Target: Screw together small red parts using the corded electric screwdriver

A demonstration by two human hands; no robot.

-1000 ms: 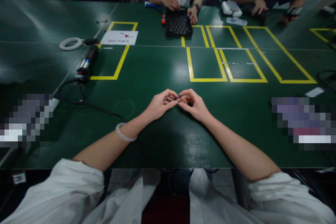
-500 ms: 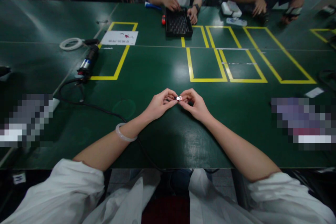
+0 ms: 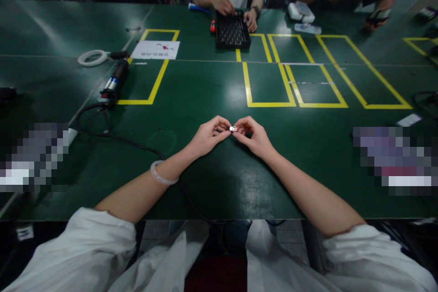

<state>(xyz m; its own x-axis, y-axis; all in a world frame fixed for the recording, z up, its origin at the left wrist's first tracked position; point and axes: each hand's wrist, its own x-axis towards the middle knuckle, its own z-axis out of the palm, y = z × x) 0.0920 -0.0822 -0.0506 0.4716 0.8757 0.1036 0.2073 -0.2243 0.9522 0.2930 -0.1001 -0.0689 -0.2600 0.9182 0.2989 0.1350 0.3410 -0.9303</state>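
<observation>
Between my fingertips is a small shiny metallic piece (image 3: 232,128), too tiny for me to tell its kind. My left hand (image 3: 210,136) pinches its left end between thumb and fingers. From the other side, my right hand (image 3: 252,136) pinches the right end. The two hands meet over the green table (image 3: 219,178), fingertips almost touching. A pale bangle (image 3: 163,173) circles my left forearm.
A black cable (image 3: 137,143) runs under my left forearm from a dark cylindrical tool (image 3: 114,80). Beyond are a printed card (image 3: 156,49) and yellow tape outlines (image 3: 272,104). Across the table, a person's hands (image 3: 251,20) work at a black tray (image 3: 232,36). Blurred-out rectangles flank me.
My hands and the small metallic piece stay nearly still. Across the table on the right, another person's hand has risen from the tabletop, holding something dark.
</observation>
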